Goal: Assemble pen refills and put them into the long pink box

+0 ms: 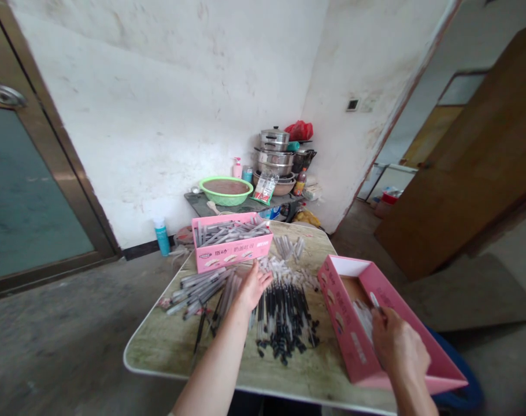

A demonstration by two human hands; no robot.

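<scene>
My left hand point(255, 287) is over the middle of the table, fingers stretched out beside a heap of small clear plastic pieces, perhaps pen caps point(275, 267). Just right of it lie dark pen refills point(284, 312) with black ends toward me. Greyish pen barrels point(204, 289) are piled left of the hand. My right hand point(399, 344) is closed inside the right pink box point(345, 329), gripping a pen point(374, 300) whose pale end sticks up past the fingers. More clear pens point(363, 316) lie in that box, partly covered by the hand.
A second pink box point(232, 252) full of grey barrels stands at the table's far left. Loose clear tubes point(289, 247) lie behind the heap. Beyond the table point(159, 346), a low shelf holds a green basin point(226, 199) and stacked steel pots point(275, 156). A blue spray can point(161, 237) stands on the floor.
</scene>
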